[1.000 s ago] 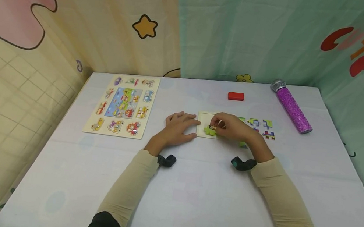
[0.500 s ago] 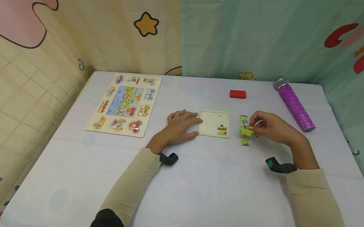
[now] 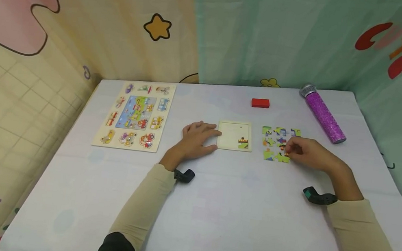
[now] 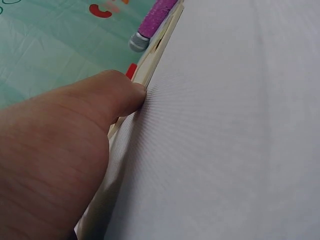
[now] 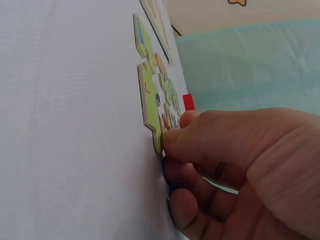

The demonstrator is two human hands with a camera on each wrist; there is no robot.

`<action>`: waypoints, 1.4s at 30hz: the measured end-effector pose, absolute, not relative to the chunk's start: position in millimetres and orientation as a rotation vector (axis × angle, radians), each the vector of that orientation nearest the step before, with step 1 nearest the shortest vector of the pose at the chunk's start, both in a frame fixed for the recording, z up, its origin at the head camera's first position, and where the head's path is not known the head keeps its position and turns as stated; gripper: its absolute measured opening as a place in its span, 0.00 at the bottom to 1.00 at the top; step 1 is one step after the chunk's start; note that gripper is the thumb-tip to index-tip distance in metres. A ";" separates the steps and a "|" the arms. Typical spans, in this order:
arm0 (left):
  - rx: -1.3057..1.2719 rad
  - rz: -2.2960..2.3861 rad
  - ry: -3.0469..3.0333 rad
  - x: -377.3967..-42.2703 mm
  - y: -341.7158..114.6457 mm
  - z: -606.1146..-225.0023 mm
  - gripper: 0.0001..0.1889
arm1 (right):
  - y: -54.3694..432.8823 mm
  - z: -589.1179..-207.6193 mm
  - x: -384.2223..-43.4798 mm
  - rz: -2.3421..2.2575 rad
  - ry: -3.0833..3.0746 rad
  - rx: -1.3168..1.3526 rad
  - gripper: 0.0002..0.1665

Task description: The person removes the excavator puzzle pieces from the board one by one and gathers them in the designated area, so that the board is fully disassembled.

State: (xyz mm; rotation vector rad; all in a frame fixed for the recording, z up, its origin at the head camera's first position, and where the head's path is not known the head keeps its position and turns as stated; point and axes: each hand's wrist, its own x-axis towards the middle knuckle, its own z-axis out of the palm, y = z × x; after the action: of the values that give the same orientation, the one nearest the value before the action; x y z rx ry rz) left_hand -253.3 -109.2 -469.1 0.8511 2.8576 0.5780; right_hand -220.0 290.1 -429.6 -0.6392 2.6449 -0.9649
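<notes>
The left hand [image 3: 197,141] lies with its fingers spread at the left edge of a shallow square puzzle tray [image 3: 229,134]. In the left wrist view its thumb [image 4: 127,97] touches the tray's edge. A small green-and-yellow puzzle piece [image 3: 243,143] sits in the tray's lower right corner. The right hand [image 3: 306,153] pinches a green puzzle piece [image 5: 150,95] at the lower row of loose pieces, thumb on the piece's end. Its other fingers are curled. Several loose puzzle pieces [image 3: 268,142] lie in rows right of the tray, some partly hidden by the hand.
A large picture puzzle board [image 3: 134,114] lies at the left. Behind the tray is a red block [image 3: 260,103]. A glittery purple microphone [image 3: 323,116] lies at the back right. Curtains [image 3: 269,34] hang past the table's far edge.
The right hand has carried a green puzzle piece from over the tray to the loose pieces, then down to their lower row. The left hand has stayed at the tray.
</notes>
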 end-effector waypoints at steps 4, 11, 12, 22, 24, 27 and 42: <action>0.846 0.570 2.869 -253.2 -109.8 -468.6 0.26 | 286.8 -427.6 -219.5 -0.894 2.673 -0.631 0.08; 0.827 0.587 2.861 -250.9 -111.3 -466.4 0.26 | 281.7 -424.1 -219.2 -0.808 2.654 -0.671 0.12; 0.826 0.588 2.861 -250.7 -111.6 -466.4 0.26 | 281.0 -423.4 -219.4 -0.799 2.657 -0.670 0.12; 0.825 0.606 2.869 -250.3 -113.6 -467.6 0.26 | 279.7 -420.6 -219.1 -0.792 2.657 -0.646 0.11; 0.824 0.608 2.869 -250.2 -113.6 -468.1 0.26 | 280.7 -421.0 -218.8 -0.798 2.655 -0.628 0.11; 0.823 0.613 2.869 -250.1 -113.4 -468.7 0.26 | 282.5 -420.5 -218.2 -0.806 2.650 -0.596 0.12; 0.828 0.596 2.865 -251.6 -108.2 -470.1 0.26 | 198.5 -418.8 -243.9 -0.806 2.612 -0.783 0.18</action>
State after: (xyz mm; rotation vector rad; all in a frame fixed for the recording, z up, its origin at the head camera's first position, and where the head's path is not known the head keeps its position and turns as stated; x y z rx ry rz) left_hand -251.6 -108.2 -470.1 0.8279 2.8647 0.5964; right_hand -243.9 198.5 -418.8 -0.7834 2.6118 -0.8059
